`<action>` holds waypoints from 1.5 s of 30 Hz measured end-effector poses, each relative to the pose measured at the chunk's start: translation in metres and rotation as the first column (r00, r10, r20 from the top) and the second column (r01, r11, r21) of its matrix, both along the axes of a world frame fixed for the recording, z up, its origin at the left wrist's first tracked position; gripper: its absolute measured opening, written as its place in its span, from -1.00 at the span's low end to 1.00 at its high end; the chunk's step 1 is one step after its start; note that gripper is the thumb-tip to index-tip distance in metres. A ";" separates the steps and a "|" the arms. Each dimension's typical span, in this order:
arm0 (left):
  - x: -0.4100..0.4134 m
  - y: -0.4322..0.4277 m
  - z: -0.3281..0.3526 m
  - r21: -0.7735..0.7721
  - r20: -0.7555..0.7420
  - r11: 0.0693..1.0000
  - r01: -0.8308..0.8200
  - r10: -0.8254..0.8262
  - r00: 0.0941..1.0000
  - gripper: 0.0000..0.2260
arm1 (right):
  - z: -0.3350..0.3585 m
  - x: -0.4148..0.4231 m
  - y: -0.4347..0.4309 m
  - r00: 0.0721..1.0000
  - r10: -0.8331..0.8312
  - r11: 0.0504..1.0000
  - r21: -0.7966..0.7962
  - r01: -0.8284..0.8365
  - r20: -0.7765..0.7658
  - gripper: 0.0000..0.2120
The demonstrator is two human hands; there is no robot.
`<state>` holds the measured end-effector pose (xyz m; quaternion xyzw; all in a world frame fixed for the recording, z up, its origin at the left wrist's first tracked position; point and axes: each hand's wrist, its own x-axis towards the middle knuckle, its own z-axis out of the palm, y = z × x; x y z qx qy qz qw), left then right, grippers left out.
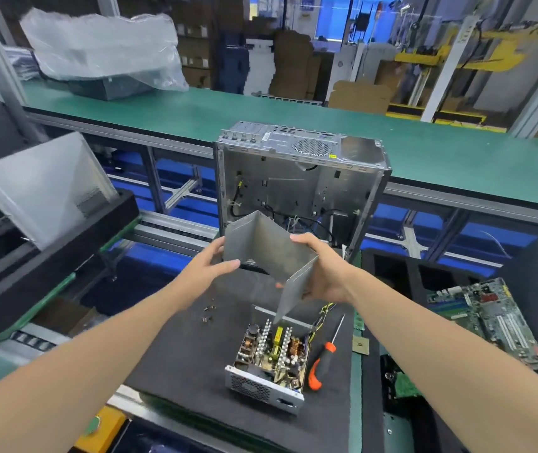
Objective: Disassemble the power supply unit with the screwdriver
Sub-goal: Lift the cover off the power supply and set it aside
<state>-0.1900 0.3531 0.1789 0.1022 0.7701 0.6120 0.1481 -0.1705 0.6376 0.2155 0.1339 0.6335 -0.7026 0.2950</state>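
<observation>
Leaning on a black foam tray [65, 243] at the far left, a grey side panel [42, 188] stands tilted. Beyond it, on the green conveyor belt [228, 109], sits a box under clear plastic wrap [104, 50].

Nearer the middle, the left hand [210, 263] pinches the left wall of a bent metal cover [267, 256], with the thumb on the near face and the fingers behind it. The cover is a U-shaped sheet held in the air, apart from the unit below it and in front of an open computer case [300, 181] that stands upright at the back of the black foam mat [179, 354].

A few small screws [208, 313] lie loose on the mat, left of the power supply unit [270, 358]. The unit rests on the mat with its top open, so its circuit board, coils and heat sinks are exposed; its vented end faces the person.

Just beside the unit on its right lies the screwdriver [321, 358], flat on the mat. It has an orange and black handle and its shaft points away from the person; no hand touches it.

Above it, the right hand [323, 273] grips the cover's right wall, fingers curled round the sheet's edge.

Farther right, a motherboard [486, 318] lies tilted on another black tray.
</observation>
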 end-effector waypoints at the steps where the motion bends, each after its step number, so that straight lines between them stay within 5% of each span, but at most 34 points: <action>1: -0.003 0.003 0.005 0.012 0.019 1.000 0.015 -0.015 1.000 -0.51 | 0.000 0.000 -0.001 1.000 0.018 1.000 -0.012 -0.018 0.009 -0.25; 5: -0.011 0.009 0.015 0.083 0.161 0.996 -0.043 0.030 0.987 -0.83 | -0.001 -0.002 -0.008 0.996 0.076 0.996 -0.058 -0.073 0.046 -0.24; 10: -0.028 -0.008 0.007 0.159 0.266 0.978 -0.137 0.092 0.960 -0.78 | -0.011 -0.015 -0.040 0.993 0.063 0.994 -0.093 -0.054 0.096 -0.28; 15: -0.063 -0.051 -0.013 0.159 0.333 0.942 -0.296 0.231 0.914 -0.69 | -0.041 -0.031 -0.085 0.996 -0.088 0.967 0.241 0.089 -0.013 -0.62; 21: -0.102 -0.093 -0.031 0.005 0.362 0.938 -0.347 0.322 0.875 -0.83 | -0.071 -0.040 -0.132 0.971 0.240 0.711 0.684 -0.165 -0.016 -0.90; 24: -0.116 -0.096 -0.038 -0.036 0.409 0.937 -0.347 0.331 0.851 -0.85 | -0.083 -0.047 -0.155 0.932 0.362 0.505 0.839 -0.202 0.006 -0.84; 28: -0.132 -0.099 -0.044 -0.101 0.429 0.940 -0.327 0.337 0.838 -0.89 | -0.097 -0.060 -0.176 0.930 0.362 0.382 0.900 -0.210 0.064 -0.65; 36: -0.164 -0.105 -0.052 -0.201 0.548 0.954 -0.222 0.297 0.782 -0.58 | -0.127 -0.070 -0.203 0.988 0.125 0.514 0.857 0.014 -0.092 -0.59; 40: -0.164 -0.108 -0.051 -0.187 0.581 0.960 -0.210 0.280 0.764 -0.66 | -0.139 -0.064 -0.219 0.985 -0.037 0.518 0.840 0.161 -0.166 -0.70; 45: -0.162 -0.114 -0.052 -0.202 0.635 0.959 -0.196 0.281 0.720 -0.77 | -0.141 -0.061 -0.229 0.988 -0.050 0.488 0.859 0.155 -0.149 -0.82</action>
